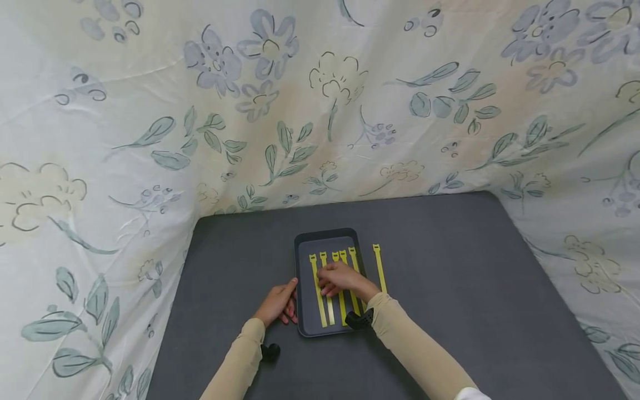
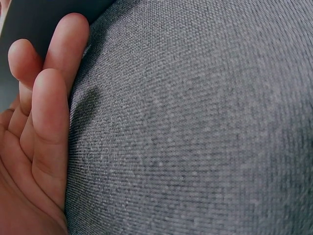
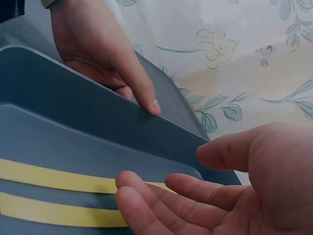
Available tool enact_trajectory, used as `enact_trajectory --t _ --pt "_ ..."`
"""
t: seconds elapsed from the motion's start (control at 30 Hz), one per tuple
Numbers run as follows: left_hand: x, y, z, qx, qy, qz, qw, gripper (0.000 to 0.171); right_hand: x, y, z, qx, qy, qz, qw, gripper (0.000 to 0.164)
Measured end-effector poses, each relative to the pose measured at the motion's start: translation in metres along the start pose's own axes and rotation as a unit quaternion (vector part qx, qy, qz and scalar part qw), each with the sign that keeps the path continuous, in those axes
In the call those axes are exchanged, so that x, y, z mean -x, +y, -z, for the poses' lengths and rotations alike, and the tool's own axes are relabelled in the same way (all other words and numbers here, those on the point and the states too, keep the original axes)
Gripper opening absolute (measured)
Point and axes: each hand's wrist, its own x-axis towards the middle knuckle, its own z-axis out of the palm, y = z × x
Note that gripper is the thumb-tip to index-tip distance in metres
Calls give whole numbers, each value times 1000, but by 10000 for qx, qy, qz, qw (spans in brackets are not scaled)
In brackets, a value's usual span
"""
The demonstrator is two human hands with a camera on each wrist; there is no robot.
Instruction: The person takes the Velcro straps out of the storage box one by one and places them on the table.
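Observation:
A dark grey tray [image 1: 311, 330] holds several yellow strap ties [image 1: 320, 300] lying side by side, each with a wider slotted head at the far end. At its left side, my left hand [image 1: 276, 303] rests its thumb on the rim, with the other fingers outside the tray wall. In the left wrist view, those fingers [image 2: 51, 112] lie loosely against the grey cloth. My right hand [image 1: 342, 278] hovers over the straps. Seen in the right wrist view, its thumb stands apart from the fingers [image 3: 142, 205], and nothing shows between them. The fingertips overlap two straps; contact cannot be told.
One more yellow strap [image 1: 379, 268] lies on the table just right of the tray, partly hidden by the right forearm. Dark grey cloth covers the table [image 1: 440, 250]. A floral curtain [image 1: 300, 155] hangs behind and along both sides.

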Motion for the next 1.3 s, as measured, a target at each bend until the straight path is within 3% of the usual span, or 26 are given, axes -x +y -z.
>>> enact_trajectory --t 0.37,1.3 --pt "2 2 1 -27 -41 -48 10000 71 0 -1 -9 225 345 -72 9991 42" --pt "1 -1 1 98 -203 -109 9997 63 -20 2 -38 -255 88 -323 9991 39"
